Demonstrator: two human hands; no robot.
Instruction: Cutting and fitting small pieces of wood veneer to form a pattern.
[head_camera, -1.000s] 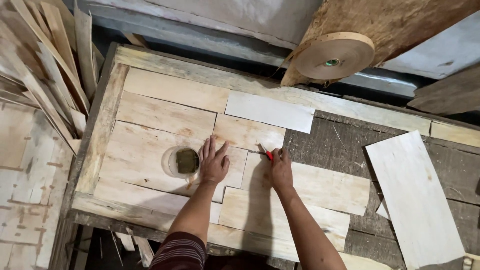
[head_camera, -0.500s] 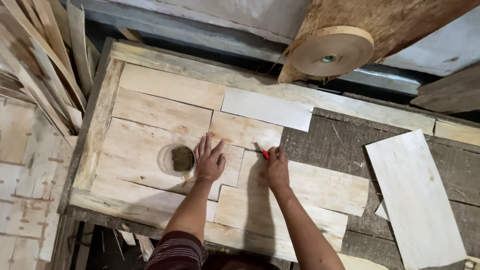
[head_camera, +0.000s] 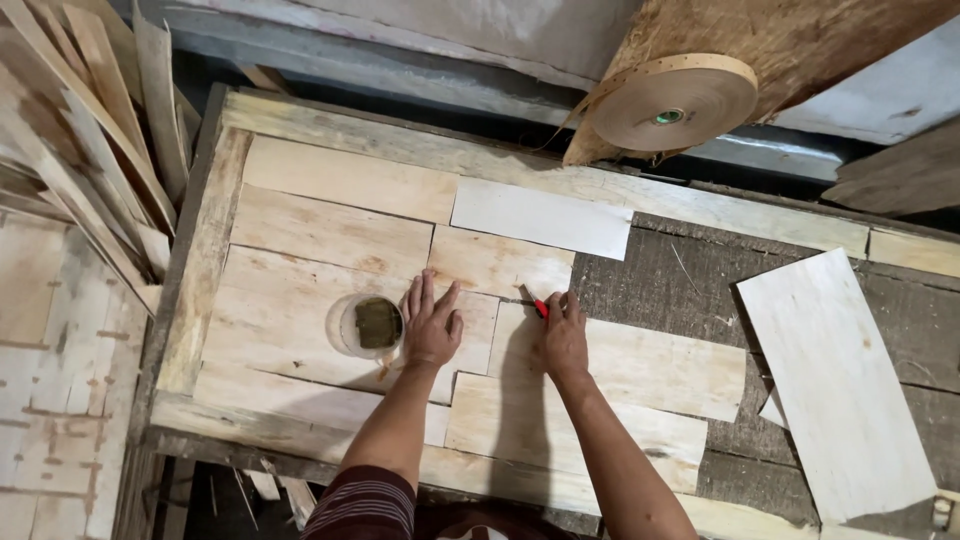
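Both hands lie on the patchwork of pale, thin wooden veneer sheets (head_camera: 330, 235) that covers the rough wooden workbench (head_camera: 700, 275). Our left hand (head_camera: 432, 325) rests palm down, fingers spread and fully open, gripping nothing; it presses flat on the sheets where several edges meet. Just beside its thumb side stands a small round clear container with a dark olive lump inside (head_camera: 366, 325), touching the veneer but apart from the hand. Our right hand (head_camera: 565, 335) is curled closed around a small red-handled cutting tool (head_camera: 539, 306), whose tip points up and left onto the seam between two sheets. We cannot tell how far the blade enters the wood.

Above the hands, a lighter, whitish rectangular sheet (head_camera: 540, 217) lies over the upper row. To the right, a large pale tilted sheet (head_camera: 835, 385) lies on the dark bare part of the bench, well apart from the hands. A tan roll of perforated paper tape (head_camera: 670, 102) hangs above the bench's far edge. Loose veneer strips (head_camera: 90, 150) lean at the left.
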